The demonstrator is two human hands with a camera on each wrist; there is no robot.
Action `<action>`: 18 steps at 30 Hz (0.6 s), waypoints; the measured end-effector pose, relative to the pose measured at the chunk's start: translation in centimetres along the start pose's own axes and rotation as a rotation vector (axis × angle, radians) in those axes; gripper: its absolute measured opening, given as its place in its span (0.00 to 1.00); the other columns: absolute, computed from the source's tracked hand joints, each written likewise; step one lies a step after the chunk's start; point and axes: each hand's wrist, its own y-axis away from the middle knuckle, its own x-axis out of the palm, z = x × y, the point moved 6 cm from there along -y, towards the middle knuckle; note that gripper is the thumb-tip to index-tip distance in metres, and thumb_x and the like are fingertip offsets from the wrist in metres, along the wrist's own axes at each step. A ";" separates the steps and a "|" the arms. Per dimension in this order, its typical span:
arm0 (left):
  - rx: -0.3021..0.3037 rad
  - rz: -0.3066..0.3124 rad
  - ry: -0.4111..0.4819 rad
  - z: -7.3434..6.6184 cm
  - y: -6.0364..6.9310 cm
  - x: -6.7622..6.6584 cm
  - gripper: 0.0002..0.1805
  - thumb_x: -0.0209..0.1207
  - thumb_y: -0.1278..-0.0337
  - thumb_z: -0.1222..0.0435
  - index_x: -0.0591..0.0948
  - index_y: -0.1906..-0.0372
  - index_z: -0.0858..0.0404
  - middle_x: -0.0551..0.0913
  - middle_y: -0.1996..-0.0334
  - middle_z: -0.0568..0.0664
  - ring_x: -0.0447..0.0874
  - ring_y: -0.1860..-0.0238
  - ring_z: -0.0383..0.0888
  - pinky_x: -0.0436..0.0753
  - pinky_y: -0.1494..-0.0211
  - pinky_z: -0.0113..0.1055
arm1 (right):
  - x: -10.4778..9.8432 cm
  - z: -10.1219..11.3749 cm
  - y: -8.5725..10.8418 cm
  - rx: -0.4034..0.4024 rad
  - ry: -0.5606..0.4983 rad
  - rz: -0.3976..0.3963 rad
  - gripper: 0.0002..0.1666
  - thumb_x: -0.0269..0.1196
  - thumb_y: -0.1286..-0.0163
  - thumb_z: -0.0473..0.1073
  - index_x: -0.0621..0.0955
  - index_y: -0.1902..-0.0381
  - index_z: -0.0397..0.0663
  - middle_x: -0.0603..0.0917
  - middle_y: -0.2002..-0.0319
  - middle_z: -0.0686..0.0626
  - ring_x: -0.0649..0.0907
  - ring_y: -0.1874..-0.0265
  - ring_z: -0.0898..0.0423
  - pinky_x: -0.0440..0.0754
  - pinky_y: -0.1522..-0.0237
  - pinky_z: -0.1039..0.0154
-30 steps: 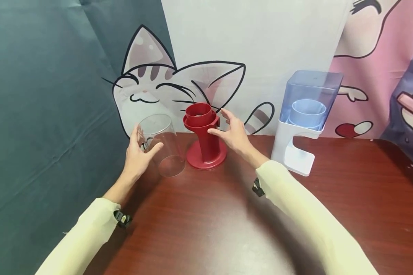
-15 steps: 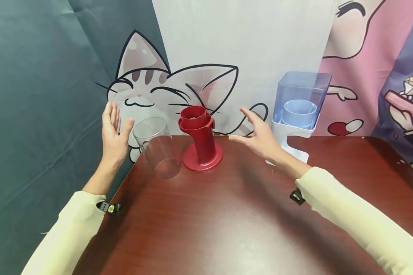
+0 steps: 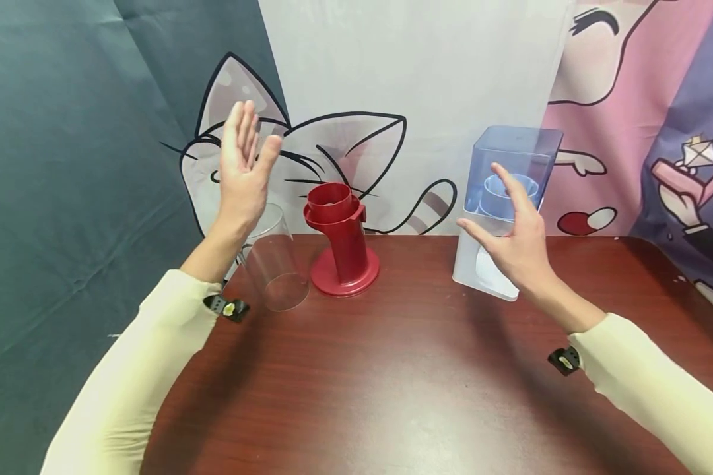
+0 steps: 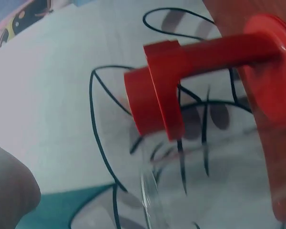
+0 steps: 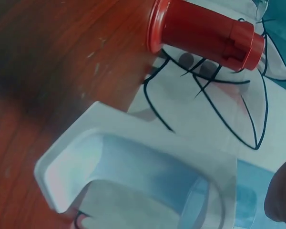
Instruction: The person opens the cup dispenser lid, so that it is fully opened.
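Across the table (image 3: 362,382), the white-and-blue dispenser (image 3: 488,194) stands at the right, the red stand (image 3: 344,244) further left, the clear cylinder (image 3: 276,264) just beside that. The right hand (image 3: 517,237) has swung from the stand to the dispenser, thumb and finger spread wide; the left hand (image 3: 243,171) has risen from the cylinder, fingers straight. Both look empty, so work seems between grips.
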 end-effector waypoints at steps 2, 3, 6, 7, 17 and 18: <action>-0.007 0.028 -0.024 -0.5 -0.1 1.7 0.47 0.64 0.29 0.66 0.51 0.16 0.70 0.60 0.17 0.52 0.58 0.18 0.39 0.56 0.18 0.29 | -1.0 -0.1 0.3 0.002 -0.007 -0.046 0.56 0.82 0.44 0.32 0.71 0.20 0.55 0.75 0.25 0.51 0.73 0.27 0.52 0.67 0.25 0.58; -0.010 0.044 -0.041 -0.6 -0.2 2.5 0.46 0.63 0.29 0.67 0.50 0.16 0.70 0.60 0.17 0.52 0.58 0.18 0.38 0.56 0.18 0.29 | -1.4 0.0 0.5 -0.001 -0.007 -0.070 0.55 0.81 0.45 0.30 0.72 0.21 0.53 0.76 0.26 0.49 0.73 0.28 0.52 0.68 0.26 0.59; -0.019 0.087 -0.096 -0.9 -0.4 4.6 0.46 0.63 0.28 0.67 0.51 0.15 0.69 0.60 0.17 0.50 0.57 0.18 0.36 0.56 0.18 0.28 | -2.5 0.2 0.8 -0.016 -0.008 -0.140 0.51 0.79 0.44 0.26 0.73 0.23 0.44 0.78 0.28 0.43 0.76 0.30 0.50 0.70 0.28 0.62; -0.020 0.098 -0.108 -0.9 -0.4 5.3 0.46 0.63 0.28 0.67 0.51 0.15 0.69 0.60 0.16 0.50 0.57 0.18 0.36 0.55 0.18 0.27 | -2.8 0.3 0.9 -0.023 -0.006 -0.163 0.50 0.79 0.44 0.26 0.73 0.24 0.41 0.78 0.29 0.42 0.76 0.31 0.49 0.70 0.29 0.63; -0.133 0.191 -0.080 2.5 -0.7 12.3 0.52 0.69 0.31 0.62 0.49 0.14 0.63 0.56 0.15 0.43 0.52 0.19 0.28 0.57 0.22 0.22 | -5.0 -2.2 2.0 0.104 0.071 -0.200 0.59 0.81 0.44 0.34 0.65 0.18 0.52 0.69 0.23 0.49 0.69 0.25 0.55 0.67 0.28 0.68; -0.140 0.204 -0.078 3.3 -0.7 13.2 0.53 0.70 0.31 0.61 0.48 0.13 0.62 0.55 0.15 0.43 0.52 0.19 0.27 0.56 0.22 0.22 | -5.1 -2.8 2.1 0.143 0.083 -0.177 0.60 0.81 0.43 0.36 0.63 0.17 0.53 0.67 0.21 0.50 0.67 0.24 0.56 0.66 0.27 0.68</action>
